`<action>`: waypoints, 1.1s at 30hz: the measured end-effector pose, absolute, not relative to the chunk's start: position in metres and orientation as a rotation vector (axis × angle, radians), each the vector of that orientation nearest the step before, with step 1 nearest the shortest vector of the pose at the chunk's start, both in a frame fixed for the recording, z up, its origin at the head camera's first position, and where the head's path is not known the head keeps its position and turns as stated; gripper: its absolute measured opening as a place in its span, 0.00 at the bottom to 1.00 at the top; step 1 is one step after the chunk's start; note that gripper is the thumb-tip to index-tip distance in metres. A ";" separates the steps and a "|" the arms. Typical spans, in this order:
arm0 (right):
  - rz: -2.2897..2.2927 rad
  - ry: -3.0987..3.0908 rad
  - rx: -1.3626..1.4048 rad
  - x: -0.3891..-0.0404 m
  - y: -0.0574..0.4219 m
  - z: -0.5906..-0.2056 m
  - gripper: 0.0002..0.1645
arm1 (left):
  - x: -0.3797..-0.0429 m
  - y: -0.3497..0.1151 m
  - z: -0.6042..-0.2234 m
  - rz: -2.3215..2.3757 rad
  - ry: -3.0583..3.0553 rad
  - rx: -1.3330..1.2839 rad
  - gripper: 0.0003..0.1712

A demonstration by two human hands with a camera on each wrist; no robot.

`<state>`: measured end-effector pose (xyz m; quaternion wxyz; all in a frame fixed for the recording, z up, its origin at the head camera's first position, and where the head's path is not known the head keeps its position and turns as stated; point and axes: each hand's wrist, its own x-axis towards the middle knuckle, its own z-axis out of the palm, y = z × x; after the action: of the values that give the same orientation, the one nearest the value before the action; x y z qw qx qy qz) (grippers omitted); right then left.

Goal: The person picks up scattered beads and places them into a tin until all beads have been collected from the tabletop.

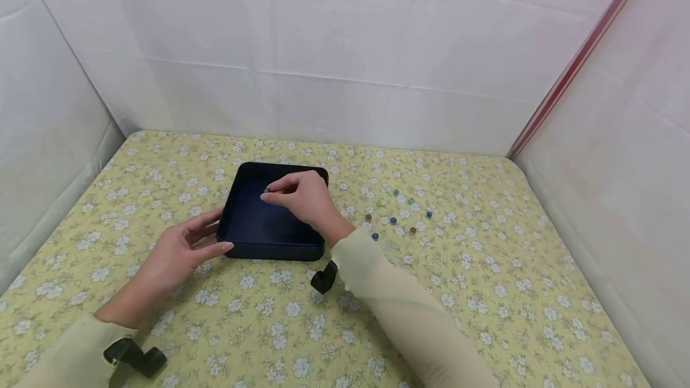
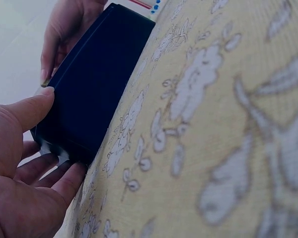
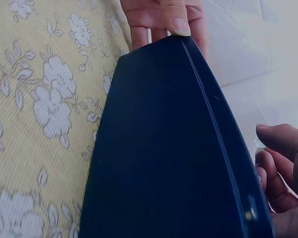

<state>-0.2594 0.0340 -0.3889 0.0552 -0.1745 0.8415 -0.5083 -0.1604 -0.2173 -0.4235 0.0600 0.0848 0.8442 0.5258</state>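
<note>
A shallow dark navy tray [image 1: 269, 251] sits on the flowered tablecloth, left of the middle in the head view. My left hand [image 1: 175, 250] grips its near left corner, thumb at the front rim and fingers along the left side. Over the tray's inside, my right hand [image 1: 304, 199] pinches a small glass marble [image 1: 266, 190] between thumb and fingers. The right wrist view shows a pale, clear bit of that marble [image 3: 260, 144] at the thumb tip, beyond the tray wall. The tray's outer wall hides its inside in both wrist views.
Several small marbles lie scattered on the cloth right of the tray, among them a blue marble [image 1: 393, 220], a brown marble [image 1: 412, 230] and a green marble [image 1: 410, 201]. White sheeted walls [image 1: 345, 47] stand behind and at both sides of the table.
</note>
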 end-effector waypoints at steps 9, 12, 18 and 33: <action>-1.451 2.587 -0.448 -0.266 0.023 -0.391 0.09 | -0.161 -0.217 -0.424 1.595 2.549 0.257 0.45; -1.439 2.583 -0.417 -0.268 0.021 -0.392 0.08 | -0.162 -0.218 -0.424 1.592 2.545 0.256 0.45; -1.414 2.590 -0.397 -0.271 0.017 -0.395 0.07 | -0.163 -0.219 -0.425 1.577 2.556 0.263 0.45; -1.280 2.593 -0.324 -0.273 0.008 -0.396 0.05 | -0.161 -0.220 -0.426 1.603 2.522 0.267 0.46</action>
<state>-0.2731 0.0084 -0.3958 0.1159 -0.1106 0.8852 -0.4368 -0.1615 -0.2200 -0.4256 0.0707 0.0887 0.8385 0.5329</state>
